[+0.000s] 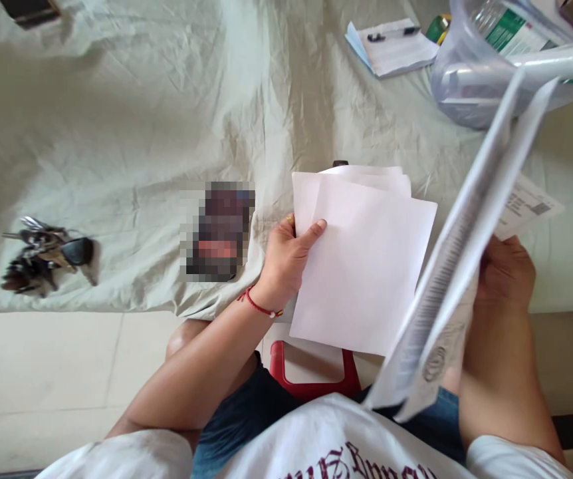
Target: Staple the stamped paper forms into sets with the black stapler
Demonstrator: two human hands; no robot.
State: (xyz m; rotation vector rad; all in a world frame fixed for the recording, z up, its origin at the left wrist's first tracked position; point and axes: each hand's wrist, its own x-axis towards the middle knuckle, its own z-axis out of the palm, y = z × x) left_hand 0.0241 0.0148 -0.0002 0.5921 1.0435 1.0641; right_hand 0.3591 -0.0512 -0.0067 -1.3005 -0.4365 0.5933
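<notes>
My left hand [294, 256] grips several blank white sheets of paper [361, 259] by their left edge, its thumb lying on top. To the right, my right hand [508, 273] is closed on printed papers [446, 266], which stand up edge-on toward the camera. Those papers hide most of its fingers. A smaller printed slip [530, 206] sticks out above that hand. Both bundles are held over the front edge of the cloth-covered surface [141, 133].
Left of my left hand lies a blurred-out phone [221, 229], with a bunch of keys [47, 253] farther left. A dark object [32, 12] lies at the far left. Toward the back right are a notepad [399, 50] with a pen and a clear plastic bag [466, 93]. A red stool [311, 386] shows below.
</notes>
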